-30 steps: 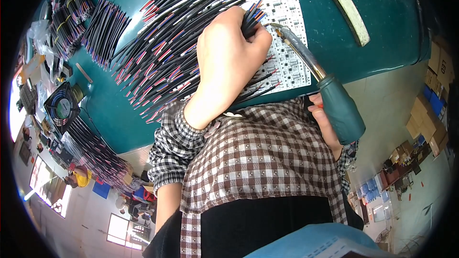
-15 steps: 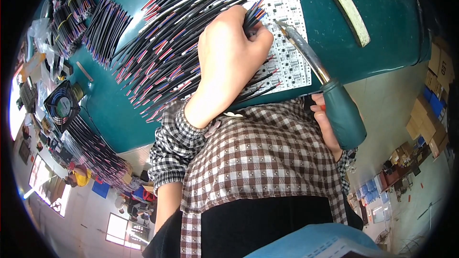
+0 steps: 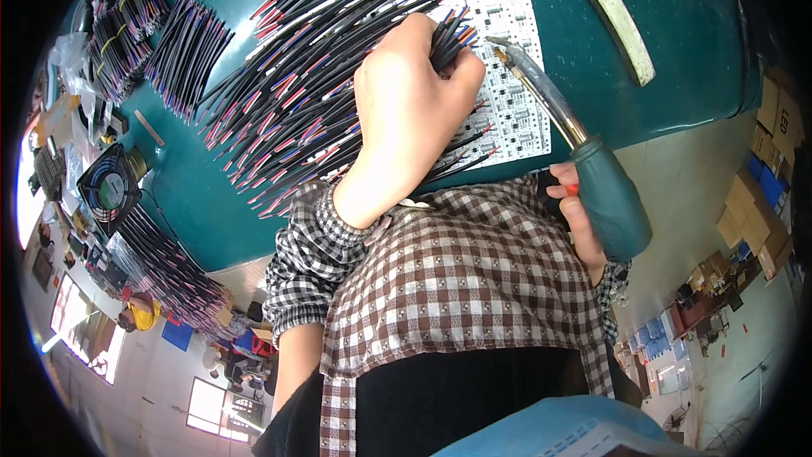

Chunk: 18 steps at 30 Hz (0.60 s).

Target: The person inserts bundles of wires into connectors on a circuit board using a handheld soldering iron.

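Note:
My left hand (image 3: 404, 110) is closed around a bunch of short black cables (image 3: 448, 46), whose blue and orange wire ends stick out past the fingers. It hovers over the left side of a white circuit board panel (image 3: 520, 76) dotted with small dark parts. In my right hand (image 3: 577, 216), partly hidden behind the handle, is a soldering iron (image 3: 616, 203) with a dark green grip. The iron's bent tip points up-left over the panel, close to the held cables; whether it touches the panel I cannot tell. Many black cables (image 3: 296, 93) with red, white and blue ends lie fanned out left of the panel.
Tied cable bundles (image 3: 139, 0) and a loose cable stack (image 3: 186, 55) lie at the far left of the green table (image 3: 685, 59). A small black fan (image 3: 110, 189) stands near the left edge. A pale curved strip (image 3: 611, 13) lies beyond the panel.
My left hand has shifted slightly right and down with the cables, whose ends have turned a little. The soldering iron has moved very slightly to the right.

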Each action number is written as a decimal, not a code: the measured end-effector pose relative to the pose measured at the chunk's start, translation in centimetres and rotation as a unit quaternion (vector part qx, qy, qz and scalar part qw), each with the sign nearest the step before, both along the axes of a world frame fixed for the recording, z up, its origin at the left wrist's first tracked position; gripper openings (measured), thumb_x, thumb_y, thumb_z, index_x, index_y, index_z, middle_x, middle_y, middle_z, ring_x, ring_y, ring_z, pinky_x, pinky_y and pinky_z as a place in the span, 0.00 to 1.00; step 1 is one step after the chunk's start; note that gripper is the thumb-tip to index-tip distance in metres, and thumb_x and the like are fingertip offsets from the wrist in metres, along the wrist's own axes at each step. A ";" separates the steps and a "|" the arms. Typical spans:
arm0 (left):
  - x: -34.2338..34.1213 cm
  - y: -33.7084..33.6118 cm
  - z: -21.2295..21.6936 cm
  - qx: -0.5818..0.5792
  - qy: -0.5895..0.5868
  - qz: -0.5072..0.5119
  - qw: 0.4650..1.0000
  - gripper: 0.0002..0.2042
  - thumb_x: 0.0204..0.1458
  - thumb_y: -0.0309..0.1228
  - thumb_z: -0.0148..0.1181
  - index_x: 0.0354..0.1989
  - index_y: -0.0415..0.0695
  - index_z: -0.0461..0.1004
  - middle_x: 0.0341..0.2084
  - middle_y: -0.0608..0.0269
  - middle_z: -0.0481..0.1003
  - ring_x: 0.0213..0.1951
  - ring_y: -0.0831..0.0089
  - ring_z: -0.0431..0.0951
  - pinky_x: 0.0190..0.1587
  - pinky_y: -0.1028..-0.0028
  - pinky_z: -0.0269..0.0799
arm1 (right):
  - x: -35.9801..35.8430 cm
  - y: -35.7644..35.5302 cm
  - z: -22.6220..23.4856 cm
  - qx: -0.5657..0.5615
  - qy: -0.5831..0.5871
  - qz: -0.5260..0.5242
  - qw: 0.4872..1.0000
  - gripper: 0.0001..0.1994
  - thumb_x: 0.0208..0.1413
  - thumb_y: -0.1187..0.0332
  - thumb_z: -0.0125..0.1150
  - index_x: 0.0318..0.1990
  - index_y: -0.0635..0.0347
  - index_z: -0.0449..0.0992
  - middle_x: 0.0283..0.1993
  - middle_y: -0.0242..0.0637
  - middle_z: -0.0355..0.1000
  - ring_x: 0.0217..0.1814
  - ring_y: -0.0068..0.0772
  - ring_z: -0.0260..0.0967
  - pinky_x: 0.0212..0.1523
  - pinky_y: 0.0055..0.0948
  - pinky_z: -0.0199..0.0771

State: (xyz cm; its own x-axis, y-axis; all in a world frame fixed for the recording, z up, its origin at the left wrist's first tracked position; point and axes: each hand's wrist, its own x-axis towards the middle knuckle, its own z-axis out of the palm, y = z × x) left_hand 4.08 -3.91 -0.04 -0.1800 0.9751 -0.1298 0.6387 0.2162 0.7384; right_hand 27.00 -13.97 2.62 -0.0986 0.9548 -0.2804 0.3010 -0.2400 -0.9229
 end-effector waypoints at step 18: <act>0.3 -0.2 -0.2 0.021 0.022 -0.005 1.000 0.11 0.41 0.30 0.65 0.27 0.36 0.71 0.20 0.49 0.75 0.24 0.50 0.77 0.28 0.58 0.72 | -0.4 0.3 0.0 -0.005 -0.007 -0.003 1.000 0.33 0.47 0.77 0.74 0.61 0.74 0.65 0.48 0.49 0.77 0.47 0.34 0.79 0.45 0.28 0.82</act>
State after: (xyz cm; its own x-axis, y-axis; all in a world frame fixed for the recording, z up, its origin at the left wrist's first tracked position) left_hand 4.39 -4.14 -0.28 -0.1757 0.9811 -0.0808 0.6730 0.1796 0.7175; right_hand 26.58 -13.65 2.60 -0.0891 0.9524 -0.2916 0.3133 -0.2511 -0.9158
